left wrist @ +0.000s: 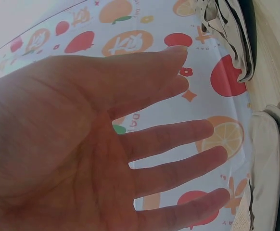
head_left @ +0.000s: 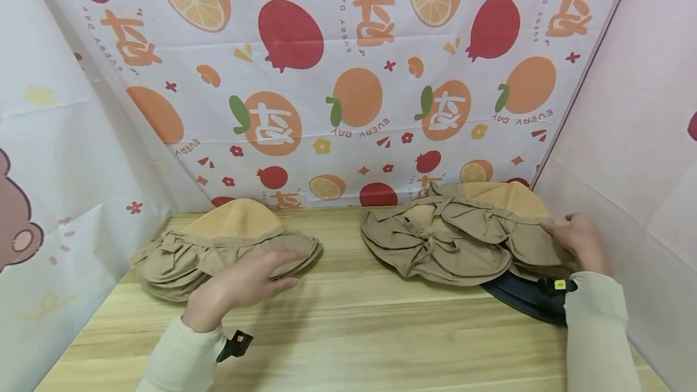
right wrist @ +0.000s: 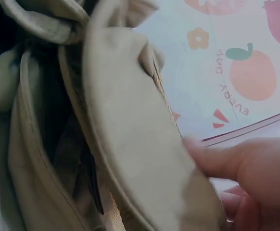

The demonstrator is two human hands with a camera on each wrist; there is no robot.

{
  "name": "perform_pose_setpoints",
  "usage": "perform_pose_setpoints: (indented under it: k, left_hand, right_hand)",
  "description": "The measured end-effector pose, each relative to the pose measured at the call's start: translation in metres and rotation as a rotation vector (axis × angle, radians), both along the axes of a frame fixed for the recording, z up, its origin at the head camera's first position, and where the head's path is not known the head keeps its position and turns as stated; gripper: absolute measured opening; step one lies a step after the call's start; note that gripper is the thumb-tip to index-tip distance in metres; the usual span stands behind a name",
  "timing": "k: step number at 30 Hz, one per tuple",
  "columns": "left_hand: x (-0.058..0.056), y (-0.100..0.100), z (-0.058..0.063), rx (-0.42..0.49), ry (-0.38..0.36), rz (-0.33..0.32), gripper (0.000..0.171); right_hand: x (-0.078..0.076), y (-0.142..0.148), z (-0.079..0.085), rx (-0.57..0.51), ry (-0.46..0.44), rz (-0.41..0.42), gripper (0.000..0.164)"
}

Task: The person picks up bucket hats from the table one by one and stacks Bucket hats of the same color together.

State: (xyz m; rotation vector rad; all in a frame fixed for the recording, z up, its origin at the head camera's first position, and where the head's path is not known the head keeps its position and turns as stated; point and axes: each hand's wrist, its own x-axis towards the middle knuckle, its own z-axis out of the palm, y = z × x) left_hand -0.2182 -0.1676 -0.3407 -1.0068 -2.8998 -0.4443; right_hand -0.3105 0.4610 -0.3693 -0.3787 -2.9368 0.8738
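Observation:
At the right, a tan sun hat (head_left: 514,201) with a straw-coloured crown lies overlapping another tan hat with a bow (head_left: 427,238). My right hand (head_left: 582,241) pinches the right edge of the former's cloth brim. The right wrist view shows the thumb (right wrist: 210,156) on the brim cloth (right wrist: 135,125), with the other fingers partly hidden behind it. On the left, layered tan brims lie under a straw crown (head_left: 234,219). My left hand (head_left: 239,286) is held in front of this left hat, fingers extended and spread, holding nothing.
A dark, curved, smooth-edged piece (head_left: 523,298) sticks out from under the right hats. The wood-grain table (head_left: 370,331) is bounded by a fruit-print cloth (head_left: 321,101) at the back and pale cloth walls at both sides.

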Motion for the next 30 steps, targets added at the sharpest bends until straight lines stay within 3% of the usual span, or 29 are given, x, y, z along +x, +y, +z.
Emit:
perform_pose_setpoints:
  k: [6, 13, 20, 30]
  left_hand:
    - [0.001, 0.002, 0.002, 0.006, -0.029, 0.015, 0.048]
    - [0.001, 0.002, 0.002, 0.007, -0.026, 0.025, 0.047]
    - [0.001, 0.004, 0.001, 0.009, -0.020, 0.023, 0.047]
    - [0.003, 0.011, 0.004, 0.047, 0.028, -0.007, 0.051]
  right_hand:
    - [-0.003, -0.001, 0.004, -0.004, 0.080, 0.013, 0.046]
    - [-0.006, -0.014, 0.022, -0.031, 0.201, 0.101, 0.029]
    - [0.006, -0.035, 0.043, -0.094, 0.395, 0.173, 0.027]
    - [0.030, -0.064, 0.066, -0.116, 0.441, 0.229, 0.031]
